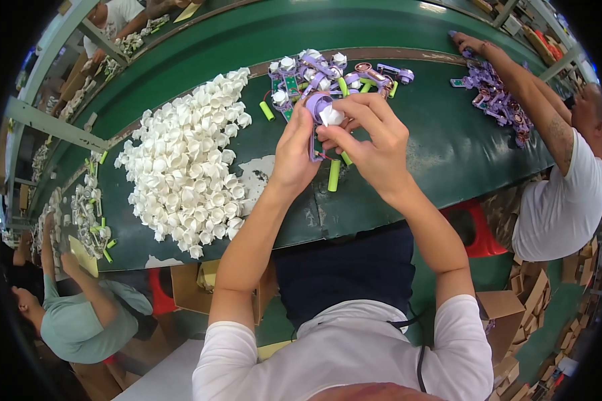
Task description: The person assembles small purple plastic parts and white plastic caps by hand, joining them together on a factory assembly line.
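My left hand [293, 159] is closed around a purple plastic housing [316, 101] that has a round ring at its top. A white faceted cap [332, 116] sits at this ring, pinched by the fingers of my right hand [381, 148]; whether it is seated there I cannot tell. Below the housing hangs a light green cylindrical battery [334, 175]. Just beyond my hands lies a cluster of similar purple assemblies [312, 72], some bearing white caps, with green batteries and circuit boards among them. To the left of my left hand spreads a large heap of white caps [187, 157].
The dark green table [435, 134] bends around me. At right a co-worker's hand [467, 43] reaches over another pile of purple parts [498, 100]. A person in a green shirt [87, 317] works at left. Cardboard boxes [502, 314] and a red stool [481, 230] stand below.
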Tool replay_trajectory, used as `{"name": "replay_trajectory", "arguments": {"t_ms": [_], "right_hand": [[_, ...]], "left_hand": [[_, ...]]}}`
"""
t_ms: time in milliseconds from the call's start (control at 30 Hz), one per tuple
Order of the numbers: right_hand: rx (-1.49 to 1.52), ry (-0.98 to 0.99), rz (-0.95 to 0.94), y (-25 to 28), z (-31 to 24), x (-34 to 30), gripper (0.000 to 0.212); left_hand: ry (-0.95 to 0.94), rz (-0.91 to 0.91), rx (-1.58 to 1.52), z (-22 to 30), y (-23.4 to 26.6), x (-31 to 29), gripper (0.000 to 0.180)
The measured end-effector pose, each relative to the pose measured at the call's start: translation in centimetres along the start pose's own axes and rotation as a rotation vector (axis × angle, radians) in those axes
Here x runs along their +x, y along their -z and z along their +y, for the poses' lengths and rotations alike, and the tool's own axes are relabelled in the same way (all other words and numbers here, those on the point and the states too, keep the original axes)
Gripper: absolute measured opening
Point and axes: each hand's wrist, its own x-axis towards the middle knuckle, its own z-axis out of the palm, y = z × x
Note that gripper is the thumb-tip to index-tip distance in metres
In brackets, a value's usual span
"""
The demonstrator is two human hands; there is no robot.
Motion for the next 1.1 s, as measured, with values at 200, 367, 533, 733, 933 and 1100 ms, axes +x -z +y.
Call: {"name": "replay_trajectory", "arguments": {"t_ms": [200,367,533,733,933,1100], "right_hand": [[-0.059,0.060,-0.016,0.7,0.7,0.2,0.034],[-0.197,0.210,-0.062,0.3,1.9,0.2,0.036],[-0.182,0.140,-0.137,1.3,1.7,0.0,0.038],[0.549,-0.370,-0.229,1.8,1.3,-0.5,0.048],[0.635,-0.392,-0.135,0.2,2.0,-1.3,0.034],[0.662,-0.552,-0.111,-0.7,3.1,-1.0,0.032]], "left_hand": [[-0.022,0.125,0.017,-0.2,-2.0,0.1,0.035],[-0.143,0.018,0.103,-0.8,2.0,0.3,0.025],[-0.112,0.048,0.072,-0.9,0.4,0.0,0.029],[-0.264,-0.030,0.187,-0.9,0.6,0.2,0.038],[-0.311,0.030,0.331,-0.4,0.1,-0.7,0.035],[-0.288,0.068,0.388,-1.1,0.3,-0.5,0.036]]}}
